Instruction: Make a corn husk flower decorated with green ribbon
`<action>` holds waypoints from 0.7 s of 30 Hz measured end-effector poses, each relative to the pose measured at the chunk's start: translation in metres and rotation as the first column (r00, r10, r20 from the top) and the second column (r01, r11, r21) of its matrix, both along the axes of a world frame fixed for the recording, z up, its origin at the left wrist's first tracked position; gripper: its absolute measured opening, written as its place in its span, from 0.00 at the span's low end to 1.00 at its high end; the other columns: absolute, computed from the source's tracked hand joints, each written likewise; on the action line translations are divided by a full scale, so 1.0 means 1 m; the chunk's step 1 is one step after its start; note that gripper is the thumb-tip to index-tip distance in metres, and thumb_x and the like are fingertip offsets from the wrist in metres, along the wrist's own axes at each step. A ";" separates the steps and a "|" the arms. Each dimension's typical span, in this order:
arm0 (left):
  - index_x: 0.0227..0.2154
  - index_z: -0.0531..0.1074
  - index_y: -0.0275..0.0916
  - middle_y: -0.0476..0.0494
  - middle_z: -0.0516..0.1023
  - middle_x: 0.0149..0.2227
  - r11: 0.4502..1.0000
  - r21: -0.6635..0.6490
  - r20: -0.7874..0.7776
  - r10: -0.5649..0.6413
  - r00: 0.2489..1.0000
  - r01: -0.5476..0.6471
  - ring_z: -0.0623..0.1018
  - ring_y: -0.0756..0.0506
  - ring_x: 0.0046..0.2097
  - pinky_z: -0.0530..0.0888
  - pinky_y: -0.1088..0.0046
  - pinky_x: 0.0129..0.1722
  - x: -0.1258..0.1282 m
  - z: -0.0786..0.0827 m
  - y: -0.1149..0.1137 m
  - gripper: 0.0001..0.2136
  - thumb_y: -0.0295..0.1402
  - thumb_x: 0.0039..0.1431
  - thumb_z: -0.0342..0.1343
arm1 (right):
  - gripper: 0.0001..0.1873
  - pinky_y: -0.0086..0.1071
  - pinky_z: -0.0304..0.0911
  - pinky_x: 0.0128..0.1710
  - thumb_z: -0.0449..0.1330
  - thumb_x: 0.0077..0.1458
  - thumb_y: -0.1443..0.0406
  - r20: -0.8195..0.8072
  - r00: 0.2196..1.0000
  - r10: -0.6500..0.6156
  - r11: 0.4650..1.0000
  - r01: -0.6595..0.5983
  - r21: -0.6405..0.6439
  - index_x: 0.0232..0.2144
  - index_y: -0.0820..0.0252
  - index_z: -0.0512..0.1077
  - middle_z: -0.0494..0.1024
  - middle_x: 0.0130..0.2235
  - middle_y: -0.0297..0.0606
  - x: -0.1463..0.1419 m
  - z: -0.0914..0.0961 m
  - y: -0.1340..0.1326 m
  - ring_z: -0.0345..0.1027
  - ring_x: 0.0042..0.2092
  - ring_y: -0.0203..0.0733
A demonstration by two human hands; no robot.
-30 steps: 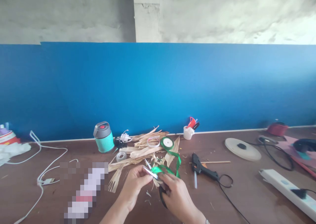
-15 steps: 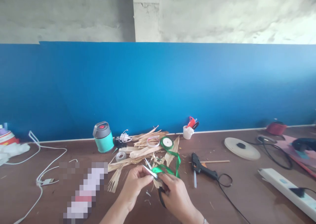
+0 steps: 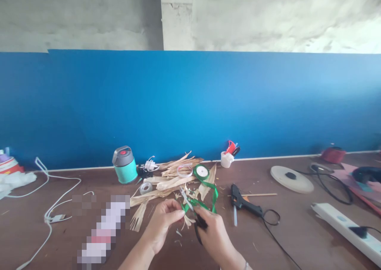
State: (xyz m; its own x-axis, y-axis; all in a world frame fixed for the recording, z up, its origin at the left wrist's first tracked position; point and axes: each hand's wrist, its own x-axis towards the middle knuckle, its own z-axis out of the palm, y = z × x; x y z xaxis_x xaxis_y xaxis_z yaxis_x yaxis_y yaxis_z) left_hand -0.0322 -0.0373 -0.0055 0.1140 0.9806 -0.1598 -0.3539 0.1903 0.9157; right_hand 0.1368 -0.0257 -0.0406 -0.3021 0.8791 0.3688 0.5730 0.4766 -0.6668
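Note:
My left hand (image 3: 163, 220) is closed in a pinch on the end of a green ribbon (image 3: 214, 196), just left of the scissors. Black-handled scissors (image 3: 186, 199) are in my right hand (image 3: 216, 231), their silvery blades close together and pointing up and away from me. From the ribbon spool (image 3: 202, 172), with its white centre, the green ribbon runs down behind the blades. Under and beyond my hands lie dry, pale husk strips (image 3: 169, 182). Whether the ribbon is cut through at the blades cannot be made out.
A black glue gun (image 3: 245, 202) rests right of my hands, its cord trailing. Clear tape (image 3: 145, 188) and a turquoise jar (image 3: 125, 169) stand left. Behind is a white cup (image 3: 227, 159) with tools. A white power strip (image 3: 351, 226) lies far right, a white cable (image 3: 47, 214) left.
The scissor blades were spread at the ribbon by my left fingertips; now they are together and tilted more upward. My right hand has shifted slightly, while my left hand has stayed nearly in place.

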 end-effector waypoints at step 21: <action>0.30 0.71 0.34 0.46 0.75 0.23 0.971 -0.186 0.371 -0.071 0.926 0.149 0.71 0.53 0.24 0.63 0.79 0.26 -0.002 0.010 0.001 0.14 0.24 0.37 0.67 | 0.09 0.34 0.63 0.38 0.56 0.48 0.75 0.669 0.698 -0.256 0.903 0.419 -0.092 0.28 0.64 0.75 0.79 0.38 0.52 0.041 0.022 0.033 0.74 0.42 0.50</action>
